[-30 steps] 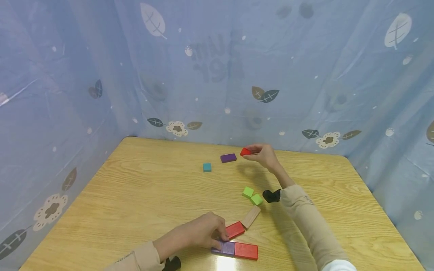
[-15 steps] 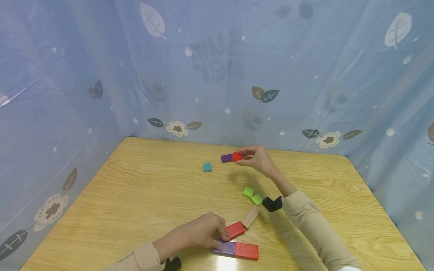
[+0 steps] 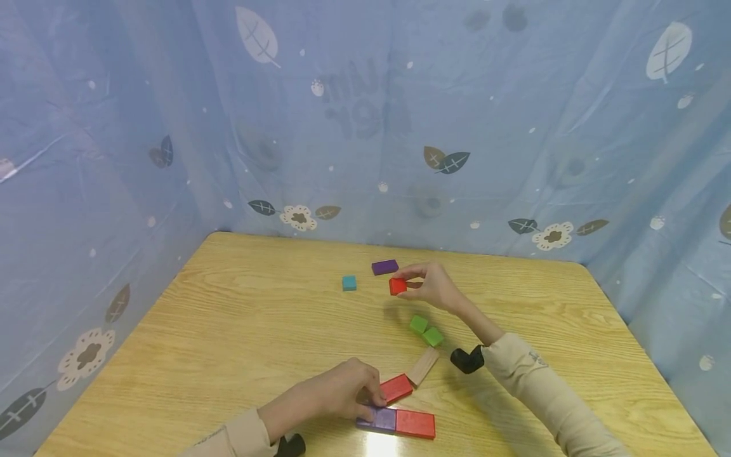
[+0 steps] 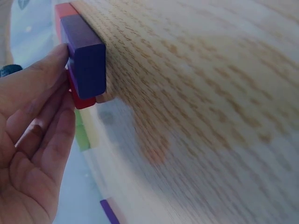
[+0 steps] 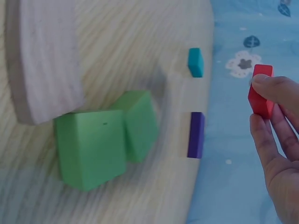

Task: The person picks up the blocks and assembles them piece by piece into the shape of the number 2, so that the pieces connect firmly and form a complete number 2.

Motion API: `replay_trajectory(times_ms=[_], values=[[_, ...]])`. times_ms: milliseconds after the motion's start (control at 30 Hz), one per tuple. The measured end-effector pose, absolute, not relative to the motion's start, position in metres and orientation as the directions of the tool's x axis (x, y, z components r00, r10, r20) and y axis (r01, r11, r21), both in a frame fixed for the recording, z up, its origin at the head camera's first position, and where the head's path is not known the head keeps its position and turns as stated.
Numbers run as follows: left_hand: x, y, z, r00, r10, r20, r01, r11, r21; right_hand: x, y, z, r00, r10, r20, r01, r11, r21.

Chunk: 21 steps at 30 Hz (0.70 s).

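In the head view my right hand (image 3: 431, 287) pinches a small red block (image 3: 398, 286) between thumb and fingers, raised over the table behind the green blocks. The right wrist view shows the thumb on one face of this red block (image 5: 262, 91) and fingertips on the other side. My left hand (image 3: 345, 388) is low at the front, thumb and fingertips on a purple block (image 3: 384, 419). That purple block (image 4: 88, 67) lies end to end with a red block (image 3: 415, 423). Another red block (image 3: 396, 388) lies at an angle just behind, by the left fingertips.
A plain wooden block (image 3: 424, 367) touches the angled red block's corner. Behind it two green blocks (image 3: 419, 324) lie corner to corner. Farther back lie a blue block (image 3: 349, 283) and a dark purple block (image 3: 385, 267). A blue patterned curtain (image 3: 365, 127) hangs around the table (image 3: 257, 317).
My right hand has carried the small red block left, past the dark purple block, then nearer to me. My left hand has stayed at the purple block.
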State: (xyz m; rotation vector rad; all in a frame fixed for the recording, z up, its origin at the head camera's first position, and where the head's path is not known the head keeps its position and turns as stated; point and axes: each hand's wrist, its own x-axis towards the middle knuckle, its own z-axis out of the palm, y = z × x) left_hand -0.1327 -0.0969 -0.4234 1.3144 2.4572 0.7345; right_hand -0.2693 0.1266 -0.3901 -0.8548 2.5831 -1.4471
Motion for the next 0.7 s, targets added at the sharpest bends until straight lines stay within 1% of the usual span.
replay_trajectory(times_ms=[133,200,300,500,700], values=[[-0.133,-0.097,-0.424,-0.556,0.831,0.012,0.698,0.459,0.55,-0.269,0.127,-0.4,-0.828,-0.511,0.233,-0.476,0.419,-0.773],[-0.133,-0.097,-0.424,-0.554,0.832,0.014,0.699,0.457,0.55,-0.27,0.126,-0.405,-0.804,-0.533,0.263,-0.521,0.42,-0.743],[-0.133,-0.097,-0.425,-0.549,0.835,0.021,0.706,0.45,0.547,-0.269,0.125,-0.41,-0.779,-0.564,0.274,-0.563,0.438,-0.701],[-0.134,-0.098,-0.426,-0.537,0.843,0.035,0.72,0.436,0.54,-0.268,0.121,-0.415,-0.783,-0.587,0.203,-0.55,0.503,-0.667],[-0.134,-0.098,-0.427,-0.54,0.841,0.026,0.716,0.443,0.539,-0.268,0.118,-0.418,-0.789,-0.597,0.147,-0.545,0.568,-0.616]])
